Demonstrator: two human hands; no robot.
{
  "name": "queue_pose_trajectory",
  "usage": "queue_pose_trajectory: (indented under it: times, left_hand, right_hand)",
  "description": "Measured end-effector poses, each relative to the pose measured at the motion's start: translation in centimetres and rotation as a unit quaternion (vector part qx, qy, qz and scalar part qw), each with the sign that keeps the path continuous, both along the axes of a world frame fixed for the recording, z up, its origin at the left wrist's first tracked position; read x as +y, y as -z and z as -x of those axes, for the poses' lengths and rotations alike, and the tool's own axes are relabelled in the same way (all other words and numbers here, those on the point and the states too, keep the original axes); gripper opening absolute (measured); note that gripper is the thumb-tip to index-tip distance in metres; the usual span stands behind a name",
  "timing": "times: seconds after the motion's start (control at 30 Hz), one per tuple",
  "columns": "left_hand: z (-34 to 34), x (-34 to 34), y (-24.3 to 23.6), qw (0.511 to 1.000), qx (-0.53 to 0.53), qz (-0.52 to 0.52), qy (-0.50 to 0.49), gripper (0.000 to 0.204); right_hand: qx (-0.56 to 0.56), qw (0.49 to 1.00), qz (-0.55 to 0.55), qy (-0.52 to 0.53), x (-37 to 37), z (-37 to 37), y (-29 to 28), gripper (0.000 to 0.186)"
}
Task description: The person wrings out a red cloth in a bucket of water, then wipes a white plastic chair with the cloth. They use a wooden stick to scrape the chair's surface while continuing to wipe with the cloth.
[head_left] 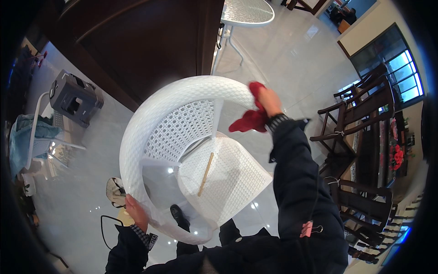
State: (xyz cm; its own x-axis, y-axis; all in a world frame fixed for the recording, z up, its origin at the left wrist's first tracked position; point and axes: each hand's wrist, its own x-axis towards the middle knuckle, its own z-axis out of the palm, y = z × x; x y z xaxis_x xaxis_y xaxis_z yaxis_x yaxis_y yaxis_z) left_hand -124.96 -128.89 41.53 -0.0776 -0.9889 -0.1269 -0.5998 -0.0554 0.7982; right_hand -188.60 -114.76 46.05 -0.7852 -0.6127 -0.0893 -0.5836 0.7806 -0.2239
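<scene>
While the left hand (137, 213) grips the white chair (182, 123) by the near-left of its curved rim (137, 123), the right hand (270, 101) works at the rim's far-right end with a red cloth (250, 122). Chair is right in front of the person, close to the legs, back curving round to the far left, seat (242, 182) toward the right; can't tell if all its feet are down. Left fingers look curled over the rim, nothing else in them; probably there to steady the chair against the push from the other side. Right hand is closed on the bunched cloth, blurred, one flap hanging loose inside the rim; bunching likely puts fabric between palm and weave, and the hand seems to follow the curve. Exact finger spread under the cloth: can't tell. A thin wooden strip (205, 173) lies across the chair's seat, touched by neither hand; presumably just parked there, flat enough not to roll. Person stands tight to the chair, one shoe (178, 212) visible through its gap, which likely keeps both ends of the rim within reach. Grey stool (75, 98) sits well left of the chair, glass table (246, 13) beyond it, dark armchairs (369, 107) off to its right.
</scene>
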Motion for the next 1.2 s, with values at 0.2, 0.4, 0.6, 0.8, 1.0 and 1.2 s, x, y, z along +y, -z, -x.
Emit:
queue_pose_trajectory:
  times: [0.2,0.4,0.6,0.8,1.0,1.2]
  left_hand:
    - [0.7,-0.1,-2.1,0.991,-0.123,0.023,0.045,0.055]
    - [2.4,0.6,-3.6,1.000,-0.019,0.018,0.010,0.049]
    - [2.2,0.6,-3.6,0.998,-0.065,0.012,0.016,0.046]
    - [2.0,0.7,-3.0,0.997,-0.074,0.004,0.012,0.050]
    - [0.6,-0.1,-1.5,0.991,-0.131,0.020,0.009,0.060]
    - [0.2,0.1,-0.6,0.999,-0.048,-0.014,0.008,0.063]
  right_hand:
    - [-0.003,0.960,0.010,0.278,10.9,-3.0,3.8,0.049]
    - [0.047,0.959,0.098,0.260,-0.5,-6.0,-0.8,0.060]
    - [0.196,0.945,0.257,-0.062,-20.0,-14.2,-3.0,0.037]
    - [0.213,0.871,0.315,-0.312,-26.7,-28.5,-3.1,0.023]
    - [0.063,0.831,0.235,-0.500,-25.6,-40.0,-3.0,0.029]
    - [0.116,0.903,0.199,-0.363,-25.6,-27.2,-3.4,0.035]
